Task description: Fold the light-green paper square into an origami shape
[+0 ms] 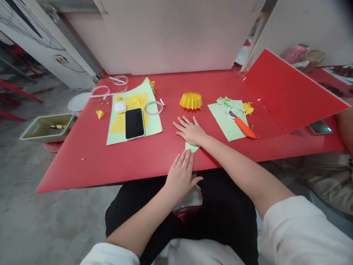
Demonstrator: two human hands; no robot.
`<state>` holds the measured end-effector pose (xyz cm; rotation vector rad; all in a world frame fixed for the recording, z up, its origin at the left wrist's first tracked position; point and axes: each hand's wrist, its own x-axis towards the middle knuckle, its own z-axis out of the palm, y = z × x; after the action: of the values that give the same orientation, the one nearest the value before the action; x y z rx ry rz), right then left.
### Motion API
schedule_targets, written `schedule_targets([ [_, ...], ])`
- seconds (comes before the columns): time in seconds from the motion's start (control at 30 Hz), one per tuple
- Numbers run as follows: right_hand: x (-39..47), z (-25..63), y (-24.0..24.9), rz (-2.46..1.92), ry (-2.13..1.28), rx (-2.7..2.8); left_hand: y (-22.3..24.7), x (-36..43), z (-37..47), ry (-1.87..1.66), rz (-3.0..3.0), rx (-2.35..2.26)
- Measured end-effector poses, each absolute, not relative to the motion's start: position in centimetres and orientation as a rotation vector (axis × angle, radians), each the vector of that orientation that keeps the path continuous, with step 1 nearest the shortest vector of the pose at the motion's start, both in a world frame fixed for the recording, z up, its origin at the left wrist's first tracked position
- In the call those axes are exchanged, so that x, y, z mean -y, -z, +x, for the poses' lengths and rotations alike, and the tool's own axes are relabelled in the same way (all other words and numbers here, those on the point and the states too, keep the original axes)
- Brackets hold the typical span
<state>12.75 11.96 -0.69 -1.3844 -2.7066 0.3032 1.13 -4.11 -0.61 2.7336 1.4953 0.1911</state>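
Observation:
A small piece of light green paper lies on the red table near its front edge. My right hand rests flat over the upper part of it, fingers spread, hiding much of the piece. Just below, my left hand has its fingers stretched out and thumb apart, the fingertips at the paper's lower left edge. A pleated yellow paper fan stands beyond my right hand. To the right, an orange utility knife lies on a light green sheet among green paper scraps.
At left, a phone, a white case and a tape roll lie on green and yellow sheets. A red board rises at right, near another person's arm. A bin stands beyond the table's left edge.

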Motion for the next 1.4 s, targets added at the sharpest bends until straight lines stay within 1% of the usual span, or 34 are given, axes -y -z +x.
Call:
schedule_targets([
  [0.3,-11.5,12.6,0.2,-1.472,-0.326,2.695,0.4,8.0,-0.4,-0.273,2.685,-1.559],
  [0.47,-10.7,12.5,0.3,-1.602,-0.337,2.613,-0.7,9.0,-0.9,-0.413,2.614,-1.638],
  [0.6,-9.8,12.0,0.6,-1.735,-0.305,2.465,-1.2,7.2,-0.3,-0.652,2.633,-1.695],
  [0.73,-9.0,12.1,-0.1,-1.849,-0.379,2.313,-0.4,3.8,0.8,-0.711,2.775,-1.602],
  [0.8,-8.2,12.9,-1.1,-1.766,-0.408,2.237,0.2,2.6,1.0,-0.682,2.783,-1.594],
  [0.87,-7.0,14.5,-2.0,-1.507,-0.366,2.186,0.5,2.1,1.0,-0.672,2.776,-1.588],
  [0.93,-5.5,16.3,-2.5,-1.205,-0.509,2.270,0.5,2.0,0.7,-0.669,2.769,-1.570],
  [1.0,-4.0,18.0,-2.2,-1.077,-0.604,2.365,0.4,2.0,0.3,-0.652,2.767,-1.527],
  [1.07,-2.9,19.3,-1.5,-1.039,-0.596,2.420,0.2,1.9,0.0,-0.627,2.752,-1.491],
  [1.2,-2.1,20.1,-0.4,-1.097,-0.510,2.374,0.2,1.4,-0.8,-0.621,2.668,-1.452],
  [1.4,-2.2,19.6,-0.8,-1.116,-0.474,2.344,0.4,1.2,-1.0,-0.816,2.519,-1.465],
])
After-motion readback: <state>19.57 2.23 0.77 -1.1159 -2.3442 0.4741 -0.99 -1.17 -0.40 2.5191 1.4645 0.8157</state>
